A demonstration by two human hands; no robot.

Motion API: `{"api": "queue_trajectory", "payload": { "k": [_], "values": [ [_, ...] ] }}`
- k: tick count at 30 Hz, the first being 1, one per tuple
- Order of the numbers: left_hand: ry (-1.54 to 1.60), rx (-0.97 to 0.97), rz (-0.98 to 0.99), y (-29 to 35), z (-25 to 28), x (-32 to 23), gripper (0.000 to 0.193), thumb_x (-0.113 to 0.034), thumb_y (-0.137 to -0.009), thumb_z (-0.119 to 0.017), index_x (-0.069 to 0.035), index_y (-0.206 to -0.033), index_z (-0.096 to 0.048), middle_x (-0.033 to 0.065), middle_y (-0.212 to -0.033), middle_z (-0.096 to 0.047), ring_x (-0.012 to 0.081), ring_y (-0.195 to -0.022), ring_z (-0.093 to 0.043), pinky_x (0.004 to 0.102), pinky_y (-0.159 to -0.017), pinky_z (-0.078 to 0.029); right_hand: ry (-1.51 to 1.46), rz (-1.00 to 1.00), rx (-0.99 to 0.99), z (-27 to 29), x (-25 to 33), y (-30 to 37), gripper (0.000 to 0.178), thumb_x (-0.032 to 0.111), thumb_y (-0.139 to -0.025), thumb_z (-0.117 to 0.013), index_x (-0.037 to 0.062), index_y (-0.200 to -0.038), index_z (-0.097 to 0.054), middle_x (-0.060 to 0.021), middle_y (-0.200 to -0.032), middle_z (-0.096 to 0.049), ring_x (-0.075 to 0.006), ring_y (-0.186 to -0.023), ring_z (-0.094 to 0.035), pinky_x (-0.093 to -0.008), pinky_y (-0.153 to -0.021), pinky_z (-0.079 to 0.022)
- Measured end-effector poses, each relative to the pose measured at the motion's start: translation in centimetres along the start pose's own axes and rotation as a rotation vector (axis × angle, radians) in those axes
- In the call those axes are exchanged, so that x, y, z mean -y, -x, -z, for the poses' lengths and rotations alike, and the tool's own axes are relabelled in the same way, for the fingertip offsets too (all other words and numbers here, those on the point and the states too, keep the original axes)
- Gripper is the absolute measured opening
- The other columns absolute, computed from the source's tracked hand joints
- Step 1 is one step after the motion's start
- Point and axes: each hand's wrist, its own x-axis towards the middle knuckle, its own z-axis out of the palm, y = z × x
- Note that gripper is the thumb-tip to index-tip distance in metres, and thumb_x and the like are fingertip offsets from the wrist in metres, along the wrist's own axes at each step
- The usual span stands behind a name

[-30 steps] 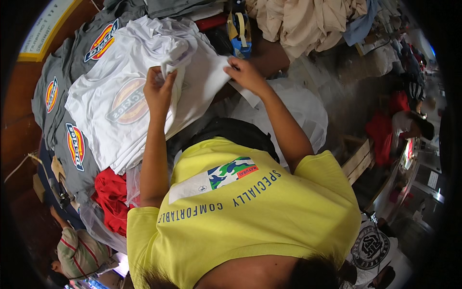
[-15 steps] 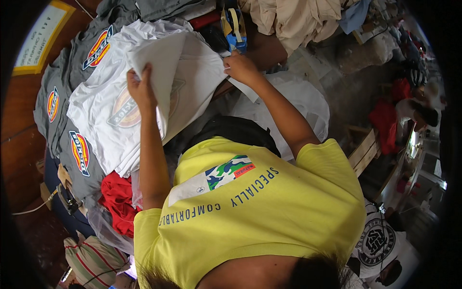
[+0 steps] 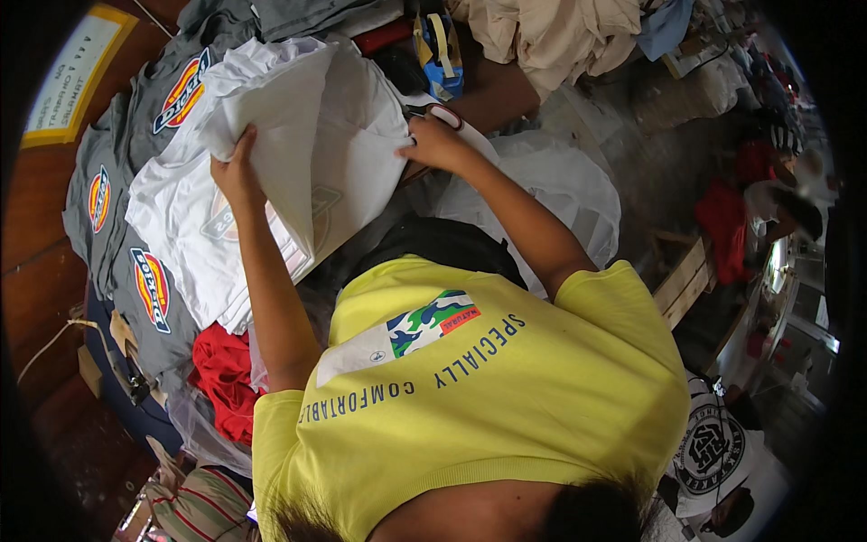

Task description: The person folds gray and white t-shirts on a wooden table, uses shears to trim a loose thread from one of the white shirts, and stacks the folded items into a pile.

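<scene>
A white T-shirt point(image 3: 348, 117) lies on top of a pile of white shirts point(image 3: 167, 194), with a faint logo print showing through its fabric. My left hand point(image 3: 238, 173) pinches a lifted fold of it, thumb on top, and the raised cloth stands up toward the far side. My right hand point(image 3: 439, 143) is closed at the shirt's right edge. Just beyond its knuckles shows a dark-and-red rimmed ring point(image 3: 445, 116), whose kind I cannot make out. Whether the right hand also grips that ring is unclear.
Grey shirts with logo prints point(image 3: 108, 244) hang along the left. Red cloth point(image 3: 224, 379) bunches near my left elbow. A blue tape dispenser point(image 3: 442, 68) stands at the far edge beside beige cloth point(image 3: 551, 41). Clear plastic point(image 3: 542, 181) lies right. Other people sit at far right.
My left hand has moved left and slightly nearer, drawing the shirt's fold with it. My right hand has come a little nearer and left, uncovering the dark-rimmed ring.
</scene>
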Motion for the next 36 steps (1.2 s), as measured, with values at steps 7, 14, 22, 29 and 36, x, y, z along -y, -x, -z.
{"api": "queue_trajectory", "payload": {
  "k": [7, 14, 22, 29, 36],
  "values": [
    [0.046, -0.027, 0.037, 0.3, 0.1, -0.9, 0.036, -0.007, -0.073, -0.069, 0.007, -0.104, -0.056, 0.0124, -0.094, -0.061, 0.019, -0.08, -0.059, 0.0285, -0.072, -0.047, -1.276, -0.068, 0.372, 3.2, 5.1, 0.3, 0.028, 0.018, -0.082, -0.063, 0.0066, -0.105, -0.053, -0.0059, -0.096, -0.058, -0.0149, -0.089, -0.056, -0.0268, -0.073, -0.046],
    [0.08, 0.033, 0.064, 0.9, 0.0, -0.4, 0.036, -0.005, -0.073, -0.069, 0.005, -0.105, -0.055, 0.0113, -0.094, -0.061, 0.0188, -0.08, -0.059, 0.0284, -0.072, -0.047, -0.717, -0.194, 0.445, 3.3, 3.4, 1.0, 0.042, 0.027, -0.077, -0.071, 0.0003, -0.106, -0.056, -0.0022, -0.08, -0.06, -0.0082, -0.066, -0.055, -0.0209, -0.052, -0.041],
    [-0.096, 0.054, -0.036, 1.7, -0.9, -0.2, 0.04, -0.006, -0.072, -0.07, 0.003, -0.108, -0.054, 0.0099, -0.098, -0.06, 0.0182, -0.086, -0.057, 0.0282, -0.078, -0.044, -0.278, 0.339, 0.398, 6.7, 6.2, -2.5, 0.043, 0.035, -0.069, -0.074, 0.0004, -0.092, -0.063, -0.0118, -0.082, -0.065, -0.019, -0.072, -0.061, -0.0305, -0.066, -0.046],
    [-0.051, 0.094, -0.019, 1.9, 0.0, 0.3, 0.04, -0.007, -0.072, -0.071, 0.002, -0.107, -0.054, 0.0083, -0.097, -0.06, 0.0162, -0.087, -0.056, 0.0272, -0.079, -0.043, 0.011, 0.222, 0.677, 1.5, -1.6, 1.6, 0.038, 0.032, -0.064, -0.076, 0.0037, -0.086, -0.065, -0.0104, -0.082, -0.063, -0.0242, -0.077, -0.06, -0.0341, -0.068, -0.046],
    [-0.405, 0.353, -0.142, 3.7, -2.4, 0.5, 0.043, -0.015, -0.075, -0.072, 0.0, -0.11, -0.052, 0.0105, -0.099, -0.059, 0.0188, -0.089, -0.055, 0.028, -0.081, -0.042, -0.756, 0.254, 0.257, 7.0, 5.0, -1.2, 0.025, 0.018, -0.08, -0.064, 0.0006, -0.097, -0.057, -0.0052, -0.081, -0.059, -0.0102, -0.072, -0.051, -0.0262, -0.066, -0.042]
  ]
}}
